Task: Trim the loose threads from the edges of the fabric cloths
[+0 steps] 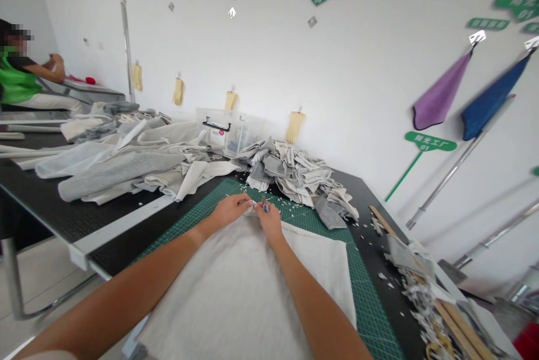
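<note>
At the cutting mat: both hands on the far edge of a cloth

On the green cutting mat (pixel 370 304) lies a pale cloth (pixel 244 287), spread flat and reaching from the near edge of the counter (pixel 50 203) up to the hands.
- Left hand (pixel 229 211): palm down at the cloth's far edge, its grip pinching the fabric there.
- Right hand (pixel 269 219): just beside the left, its grip pressed together around small snips (pixel 264 203), tips pointing away, at the same edge.
- Scraps (pixel 290 205): small white bits scattered on the mat just beyond the hands.
- Pile of cut pieces (pixel 295 174): grey and cream, heaped behind the mat.
- Long grey fabric (pixel 113 166): lies loose across the counter to the left.
- Clear plastic box (pixel 229 130): behind the heap, against the wall.
- Wooden strip (pixel 455 315): along the right edge among more trimmings.
- Another person (pixel 17 82), in a green top, sits at a far counter on the left.
</note>
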`<state>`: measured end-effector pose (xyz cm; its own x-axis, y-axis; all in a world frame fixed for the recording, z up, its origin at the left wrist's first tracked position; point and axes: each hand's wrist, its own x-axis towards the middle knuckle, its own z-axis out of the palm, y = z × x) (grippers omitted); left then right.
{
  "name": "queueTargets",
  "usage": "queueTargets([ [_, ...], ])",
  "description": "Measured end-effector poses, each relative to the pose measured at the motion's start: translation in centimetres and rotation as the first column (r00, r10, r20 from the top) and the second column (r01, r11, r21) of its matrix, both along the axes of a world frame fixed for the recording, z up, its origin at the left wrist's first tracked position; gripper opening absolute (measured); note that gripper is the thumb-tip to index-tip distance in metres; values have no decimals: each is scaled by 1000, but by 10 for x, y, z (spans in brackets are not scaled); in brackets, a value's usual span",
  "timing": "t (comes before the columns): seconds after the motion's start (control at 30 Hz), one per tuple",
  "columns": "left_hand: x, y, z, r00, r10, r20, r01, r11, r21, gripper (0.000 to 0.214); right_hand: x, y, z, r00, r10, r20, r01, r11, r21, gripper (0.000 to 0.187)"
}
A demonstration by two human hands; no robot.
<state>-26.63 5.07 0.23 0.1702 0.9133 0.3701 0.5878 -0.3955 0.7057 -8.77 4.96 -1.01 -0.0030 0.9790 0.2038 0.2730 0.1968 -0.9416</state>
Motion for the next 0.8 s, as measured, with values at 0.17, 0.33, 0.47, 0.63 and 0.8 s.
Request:
queueTargets([
  [0.17,2,0,4,997,-21,69,20,1000,10,40,1,0,-1,1000,12,19,-12,1000,22,33],
  [0.33,0,0,2,999,37,0,-37,999,15,34,3,-2,3,1000,11,4,-11,1000,11,31],
  [0.47,1,2,-3,998,30,-48,-30,999,-16,33,5,0,-2,1000,1,10,-2,998,62,32],
  [0.63,2,11,-6,998,-62,-28,66,987,143,38,5,6,-13,994,16,107,-37,980,197,27],
  [0.8,2,11,-7,997,-80,2,79,988,129,35,6,9,-17,996,-17,88,0,983,185,23],
])
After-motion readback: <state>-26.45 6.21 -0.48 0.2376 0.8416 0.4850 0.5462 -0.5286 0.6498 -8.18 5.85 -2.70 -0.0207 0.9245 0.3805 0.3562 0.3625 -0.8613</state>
